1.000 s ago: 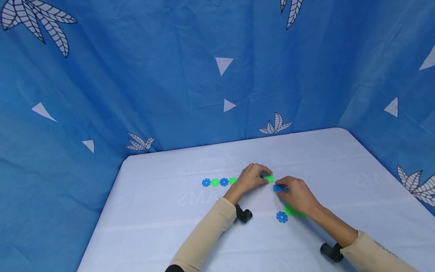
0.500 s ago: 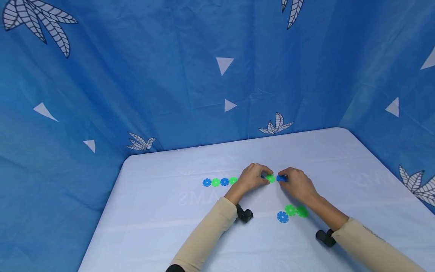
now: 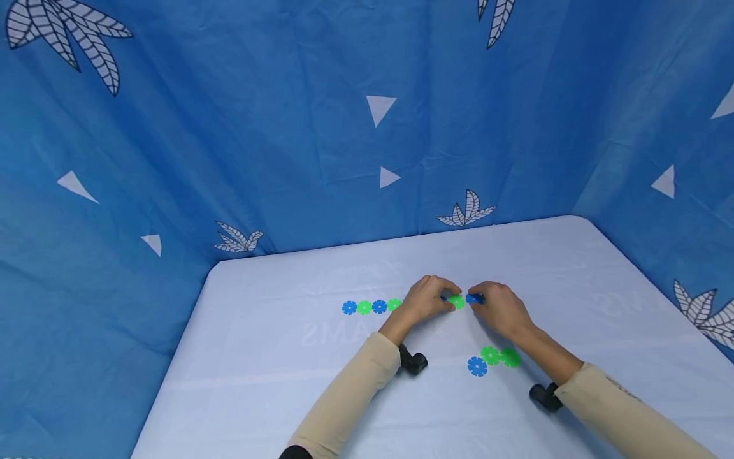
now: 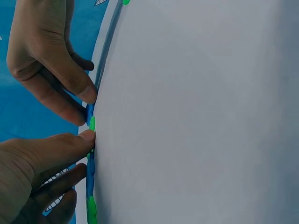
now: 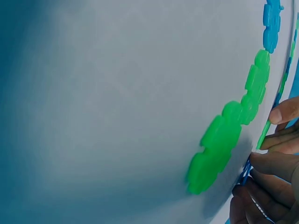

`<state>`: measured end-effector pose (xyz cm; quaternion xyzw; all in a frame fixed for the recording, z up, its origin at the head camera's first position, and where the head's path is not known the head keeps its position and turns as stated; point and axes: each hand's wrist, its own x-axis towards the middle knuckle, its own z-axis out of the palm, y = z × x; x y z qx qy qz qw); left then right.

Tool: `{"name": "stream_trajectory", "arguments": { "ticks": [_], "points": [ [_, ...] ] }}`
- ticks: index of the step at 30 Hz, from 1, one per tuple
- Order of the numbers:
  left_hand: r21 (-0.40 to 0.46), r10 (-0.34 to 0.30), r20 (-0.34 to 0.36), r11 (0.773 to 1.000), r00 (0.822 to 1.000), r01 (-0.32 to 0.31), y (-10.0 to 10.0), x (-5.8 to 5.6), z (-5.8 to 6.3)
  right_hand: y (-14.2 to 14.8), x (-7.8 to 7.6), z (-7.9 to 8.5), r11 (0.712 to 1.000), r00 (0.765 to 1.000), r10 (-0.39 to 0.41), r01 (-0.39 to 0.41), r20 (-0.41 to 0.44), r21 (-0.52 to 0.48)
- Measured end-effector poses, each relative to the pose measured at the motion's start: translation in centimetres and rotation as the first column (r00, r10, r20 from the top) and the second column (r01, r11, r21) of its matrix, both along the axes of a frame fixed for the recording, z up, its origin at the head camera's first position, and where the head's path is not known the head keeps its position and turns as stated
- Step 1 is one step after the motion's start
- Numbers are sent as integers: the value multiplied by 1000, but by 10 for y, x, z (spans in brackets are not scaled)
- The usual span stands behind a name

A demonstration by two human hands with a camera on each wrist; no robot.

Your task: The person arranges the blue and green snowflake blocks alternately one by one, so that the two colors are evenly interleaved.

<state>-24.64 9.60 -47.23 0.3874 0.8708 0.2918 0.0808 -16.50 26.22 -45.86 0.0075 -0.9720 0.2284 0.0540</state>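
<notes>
My left hand (image 3: 426, 299) pinches a green notched disc (image 3: 456, 302) at the right end of a row of blue and green discs; the hand covers part of the row. To its right, my right hand (image 3: 501, 309) pinches a blue notched disc (image 3: 473, 298) between thumb and fingers. In the head view a narrow gap separates these two discs. Seen edge-on in the left wrist view, the blue disc (image 4: 90, 112) and green disc (image 4: 92, 122) look nearly in line, and whether they touch I cannot tell.
Closer to the person lie a blue disc (image 3: 477, 366) and two green discs, one (image 3: 490, 355) beside the other (image 3: 510, 357). The row's left end is a blue disc (image 3: 349, 308). A white cloth (image 3: 246, 357) covers the table, with a blue curtain (image 3: 321, 127) behind.
My right hand has moved away from the body, bringing its blue disc up level with the green one, and the loose green discs have come into full view. My left hand stays put.
</notes>
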Motion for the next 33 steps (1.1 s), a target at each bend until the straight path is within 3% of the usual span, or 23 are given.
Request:
{"name": "stream_trajectory", "arguments": {
  "ticks": [28, 33],
  "points": [
    [-16, -4, 3, 1000, 1000, 4, 0, 0, 0, 1, 2, -2, 998, 1000, 22, -23, -14, -66],
    [-28, 3, 8, 1000, 1000, -3, 0, 2, 2, 4, 6, 0, 998, 1000, -2, 1, -7, -71]
  ]
}}
